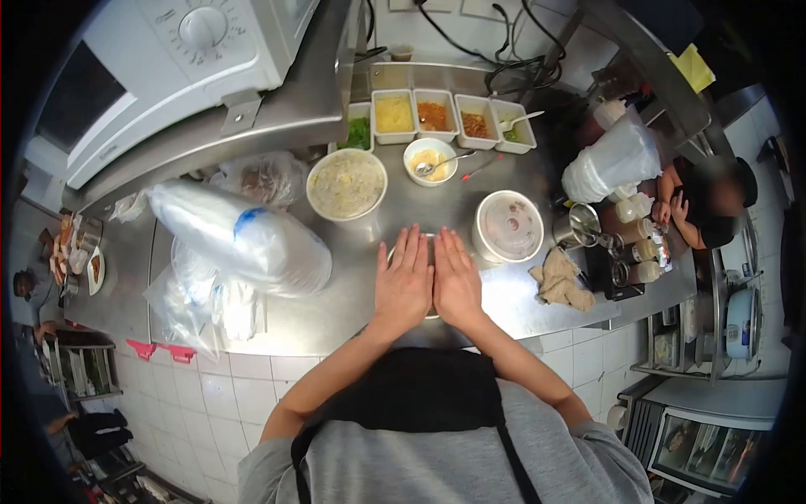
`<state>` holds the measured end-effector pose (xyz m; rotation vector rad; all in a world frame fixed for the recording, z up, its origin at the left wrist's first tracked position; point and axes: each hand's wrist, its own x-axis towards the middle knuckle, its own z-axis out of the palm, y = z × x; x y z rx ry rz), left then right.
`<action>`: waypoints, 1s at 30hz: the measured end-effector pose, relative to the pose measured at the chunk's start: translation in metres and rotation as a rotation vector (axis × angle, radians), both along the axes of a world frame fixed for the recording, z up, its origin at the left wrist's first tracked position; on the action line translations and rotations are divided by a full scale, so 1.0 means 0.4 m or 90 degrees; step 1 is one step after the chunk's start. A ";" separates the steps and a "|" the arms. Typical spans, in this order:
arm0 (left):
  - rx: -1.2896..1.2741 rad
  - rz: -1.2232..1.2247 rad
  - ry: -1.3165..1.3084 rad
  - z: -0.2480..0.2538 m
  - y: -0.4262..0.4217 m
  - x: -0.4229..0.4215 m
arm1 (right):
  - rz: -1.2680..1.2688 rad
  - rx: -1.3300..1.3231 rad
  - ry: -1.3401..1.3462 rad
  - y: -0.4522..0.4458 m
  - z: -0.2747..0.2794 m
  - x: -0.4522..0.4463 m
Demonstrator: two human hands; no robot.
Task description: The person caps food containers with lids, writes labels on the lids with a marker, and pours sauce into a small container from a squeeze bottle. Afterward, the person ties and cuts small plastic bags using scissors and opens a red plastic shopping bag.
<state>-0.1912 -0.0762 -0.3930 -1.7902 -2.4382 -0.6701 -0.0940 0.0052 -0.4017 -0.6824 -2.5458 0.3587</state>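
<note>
Side by side, my left hand [405,281] and my right hand [453,281] lie flat with fingers stretched out and palms down. Beneath them is a round item with a pale rim [431,314]; my hands cover most of it, so its kind cannot be made out. Just right of my right hand stands a round tub with a translucent lid [509,227]. Beyond my left hand sits a large white tub [347,185] with a pale, speckled top. A white bowl [430,162] with a spoon [445,161] in it stands past my fingertips.
Several white food bins [395,116] line the counter's back. Plastic bags [243,239] lie at left, a crumpled tan cloth [562,280] at right. A red-tipped utensil [482,167] rests behind. Another person [714,202] stands at right near sauce bottles [645,250].
</note>
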 end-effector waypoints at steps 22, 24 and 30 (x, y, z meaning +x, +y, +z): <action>-0.047 0.204 0.062 -0.060 0.040 0.084 | -0.201 0.011 -0.107 0.160 -0.028 0.245; -0.049 0.245 0.061 -0.065 0.058 0.085 | -0.164 -0.004 -0.112 0.133 -0.021 0.272; 0.154 0.223 -0.062 0.025 0.083 0.147 | -0.056 -0.101 0.229 0.173 0.066 0.481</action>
